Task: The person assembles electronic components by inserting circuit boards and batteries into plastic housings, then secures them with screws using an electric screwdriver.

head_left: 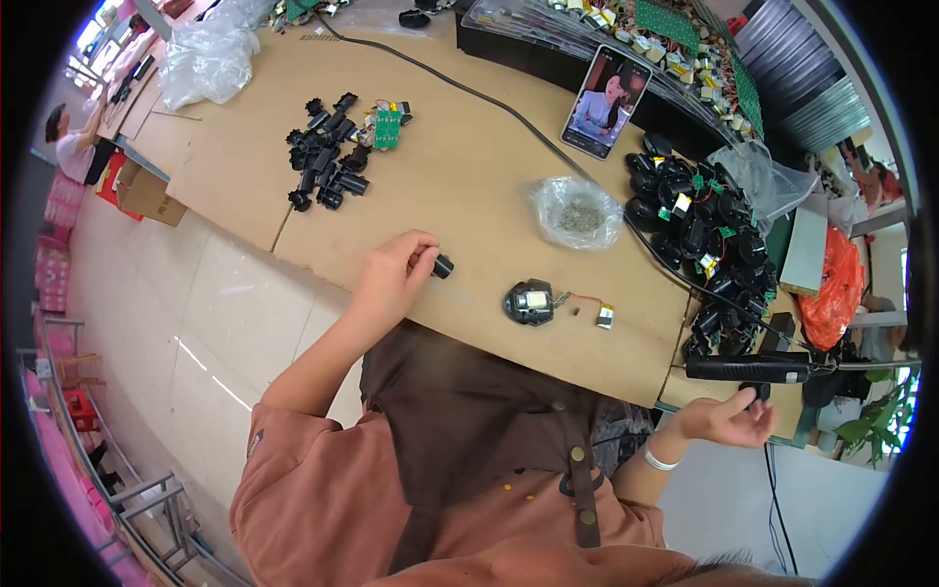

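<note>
Left hand (396,269) outstretched, grip pinching a black cap (442,266); right hand (729,419) low, grip closed on black piece (755,392).

Matt brown cardboard tabletop (469,157); black plastic cap (442,266); crinkly clear plastic bag (577,210); glossy phone (605,102).

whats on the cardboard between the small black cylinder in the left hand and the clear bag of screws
Bare brown cardboard tabletop only, in the head view, between the small black cylinder in the left hand and the clear plastic bag of screws.
</note>
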Available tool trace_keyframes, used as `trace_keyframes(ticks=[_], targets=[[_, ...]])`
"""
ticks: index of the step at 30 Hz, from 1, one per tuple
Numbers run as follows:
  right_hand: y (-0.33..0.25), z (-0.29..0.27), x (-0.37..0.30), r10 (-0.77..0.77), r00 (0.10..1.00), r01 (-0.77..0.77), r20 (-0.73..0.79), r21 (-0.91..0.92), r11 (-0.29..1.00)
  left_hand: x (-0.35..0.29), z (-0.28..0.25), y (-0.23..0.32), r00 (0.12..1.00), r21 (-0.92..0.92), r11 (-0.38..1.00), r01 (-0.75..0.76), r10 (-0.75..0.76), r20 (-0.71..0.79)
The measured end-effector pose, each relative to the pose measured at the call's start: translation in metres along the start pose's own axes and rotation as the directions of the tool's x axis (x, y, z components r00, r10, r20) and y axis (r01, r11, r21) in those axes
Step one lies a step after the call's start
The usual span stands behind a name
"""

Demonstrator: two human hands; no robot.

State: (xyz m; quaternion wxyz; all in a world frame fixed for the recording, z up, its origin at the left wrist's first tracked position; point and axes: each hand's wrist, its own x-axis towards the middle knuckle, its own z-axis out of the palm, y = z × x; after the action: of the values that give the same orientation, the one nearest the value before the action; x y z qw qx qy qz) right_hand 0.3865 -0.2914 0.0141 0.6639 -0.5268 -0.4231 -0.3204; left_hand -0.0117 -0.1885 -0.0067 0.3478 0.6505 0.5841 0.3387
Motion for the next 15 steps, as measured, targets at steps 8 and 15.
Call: trace_keyframes(ticks=[8,15], targets=[[0.010,0.007,0.021,0.627,0.713,-0.701,0.314,0.287,0.653,-0.001,-0.009,0.005,0.918,0.226,0.890,-0.395,0.376,0.126],[0.030,0.000,0.020,0.510,0.772,-0.624,0.380,0.299,0.722,-0.003,-0.005,0.000,0.909,0.167,0.908,-0.384,0.340,0.240]])
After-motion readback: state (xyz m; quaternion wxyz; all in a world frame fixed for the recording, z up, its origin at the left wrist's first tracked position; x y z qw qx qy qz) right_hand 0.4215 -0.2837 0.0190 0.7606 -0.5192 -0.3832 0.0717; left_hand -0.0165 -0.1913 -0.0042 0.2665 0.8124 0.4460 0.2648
